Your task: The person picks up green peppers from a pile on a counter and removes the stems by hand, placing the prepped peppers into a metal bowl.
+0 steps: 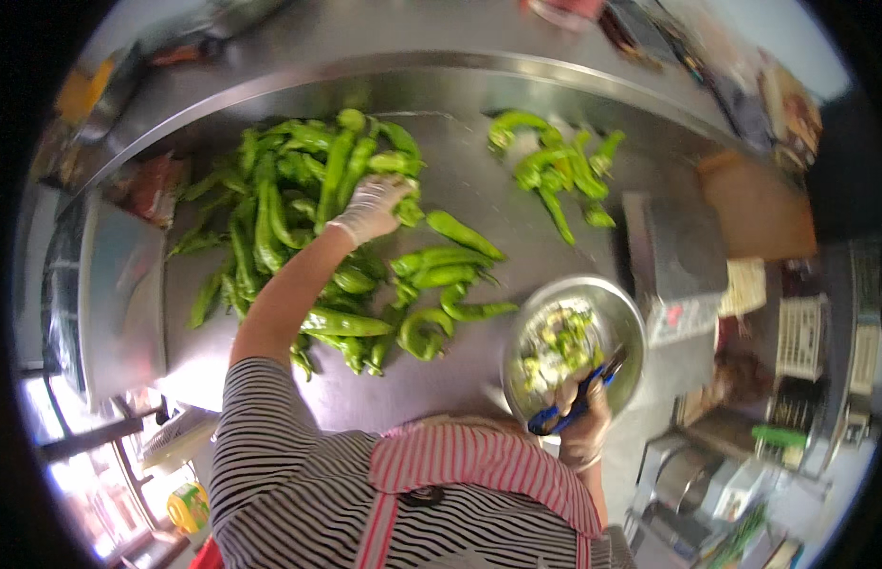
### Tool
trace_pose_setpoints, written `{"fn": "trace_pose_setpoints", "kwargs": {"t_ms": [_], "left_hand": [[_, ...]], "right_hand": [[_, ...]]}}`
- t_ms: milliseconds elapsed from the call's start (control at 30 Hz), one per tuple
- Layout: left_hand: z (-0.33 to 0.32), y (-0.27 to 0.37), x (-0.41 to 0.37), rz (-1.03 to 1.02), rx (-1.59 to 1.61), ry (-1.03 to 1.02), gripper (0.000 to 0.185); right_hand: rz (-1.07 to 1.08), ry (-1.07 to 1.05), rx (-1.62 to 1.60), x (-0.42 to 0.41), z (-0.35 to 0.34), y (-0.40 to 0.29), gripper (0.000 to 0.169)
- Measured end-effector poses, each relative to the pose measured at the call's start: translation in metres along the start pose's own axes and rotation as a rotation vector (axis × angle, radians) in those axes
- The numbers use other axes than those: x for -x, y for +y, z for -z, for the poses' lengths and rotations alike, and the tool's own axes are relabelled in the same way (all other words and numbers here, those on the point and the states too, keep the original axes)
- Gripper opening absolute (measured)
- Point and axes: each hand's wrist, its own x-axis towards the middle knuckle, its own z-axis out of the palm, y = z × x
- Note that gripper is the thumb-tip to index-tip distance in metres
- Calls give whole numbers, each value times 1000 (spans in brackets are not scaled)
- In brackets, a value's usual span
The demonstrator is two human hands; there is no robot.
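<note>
My left hand [379, 206], in a clear plastic glove, reaches into a big pile of long green peppers [267, 206] on the stainless steel counter [455, 153]. Its fingers touch peppers at the pile's right side; whether they grip one I cannot tell. My right hand [587, 419], also gloved, holds blue-handled scissors [576, 402] over the near part of a metal bowl [629, 320]. Cut green pepper pieces [565, 341] lie in the bowl. Several loose peppers [448, 267] rest between the pile and the bowl. Farther back at the right is a smaller group of peppers [555, 163].
A raised metal ledge [441, 64] runs along the counter's back. To the bowl's right stands a scale [676, 284], with a brown board or box [757, 206] behind it. A metal panel [121, 299] bounds the left side. A white basket [800, 338] sits far right.
</note>
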Motion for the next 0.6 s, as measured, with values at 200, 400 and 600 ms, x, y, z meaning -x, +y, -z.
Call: {"fn": "trace_pose_setpoints", "kwargs": {"t_ms": [200, 400, 600], "left_hand": [[-31, 109, -8, 156, 124, -238, 46], [-125, 80, -52, 211, 119, -50, 60], [-123, 82, -57, 580, 492, 3, 40]], "right_hand": [[324, -805, -358, 23, -110, -103, 25], [641, -1268, -187, 99, -132, -182, 32], [807, -1218, -54, 142, -97, -223, 40]]}}
